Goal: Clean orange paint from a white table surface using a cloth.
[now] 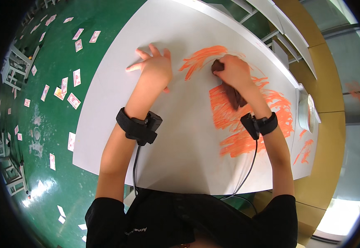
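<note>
Bunched in the fingers of my right hand (236, 70) is a dark brown cloth (233, 96), pressed to the white tabletop (180, 136). Its loose end trails toward me over a large patch of orange scribble (229, 114). Beyond the hand, a smaller arc of orange strokes (204, 57) curves to the left. My left hand (155, 63) rests on the bare white surface left of the strokes, fingers spread, holding nothing. Part of the orange patch is hidden by my right hand, forearm and the cloth.
A white tub (307, 113) stands at the table's right side, near more orange marks (305, 152). Cables run from black wrist straps (139, 127) toward my body. Printed paper notes (74, 100) lie scattered on the green floor (43, 124). White stools (18, 66) stand far left.
</note>
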Demonstrator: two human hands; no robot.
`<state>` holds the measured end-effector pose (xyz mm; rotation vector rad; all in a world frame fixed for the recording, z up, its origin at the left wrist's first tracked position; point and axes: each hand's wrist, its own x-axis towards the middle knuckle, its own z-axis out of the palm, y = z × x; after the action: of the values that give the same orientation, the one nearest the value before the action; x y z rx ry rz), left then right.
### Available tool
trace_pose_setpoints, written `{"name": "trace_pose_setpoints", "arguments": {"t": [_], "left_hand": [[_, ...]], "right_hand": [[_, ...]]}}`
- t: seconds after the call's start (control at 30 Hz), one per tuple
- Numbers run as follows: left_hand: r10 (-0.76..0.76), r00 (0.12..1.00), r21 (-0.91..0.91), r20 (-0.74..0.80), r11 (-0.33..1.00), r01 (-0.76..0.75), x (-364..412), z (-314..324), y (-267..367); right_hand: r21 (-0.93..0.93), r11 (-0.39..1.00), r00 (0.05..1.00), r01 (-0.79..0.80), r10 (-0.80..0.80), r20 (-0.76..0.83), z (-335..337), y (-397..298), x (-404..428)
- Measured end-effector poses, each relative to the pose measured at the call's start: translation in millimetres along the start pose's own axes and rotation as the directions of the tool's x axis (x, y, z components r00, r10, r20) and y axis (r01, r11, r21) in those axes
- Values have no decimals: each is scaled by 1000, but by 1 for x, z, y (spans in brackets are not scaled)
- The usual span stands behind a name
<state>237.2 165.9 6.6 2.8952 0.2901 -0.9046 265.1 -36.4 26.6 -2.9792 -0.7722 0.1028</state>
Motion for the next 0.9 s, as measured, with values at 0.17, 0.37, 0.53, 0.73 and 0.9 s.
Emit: {"name": "trace_pose_setpoints", "arguments": {"t": [0.17, 0.37, 0.53, 0.73, 0.9], "left_hand": [[-13, 1000, 7, 14, 1000, 13, 0, 2, -6], [-7, 1000, 20, -1, 1000, 7, 1, -2, -1], [-6, 1000, 33, -1, 999, 6, -1, 0, -2], [-2, 1000, 29, -23, 1000, 3, -3, 0, -1], [-9, 999, 87, -31, 996, 12, 1, 5, -2]], "right_hand": [[130, 989, 997, 72, -70, -18, 11, -14, 2], [50, 971, 957, 232, -219, -192, 19, -11, 20], [158, 987, 999, -7, 15, -49, 7, -15, 31], [308, 939, 985, 153, -118, -129, 13, -16, 36], [140, 962, 972, 233, -227, -58, 14, -36, 17]]}}
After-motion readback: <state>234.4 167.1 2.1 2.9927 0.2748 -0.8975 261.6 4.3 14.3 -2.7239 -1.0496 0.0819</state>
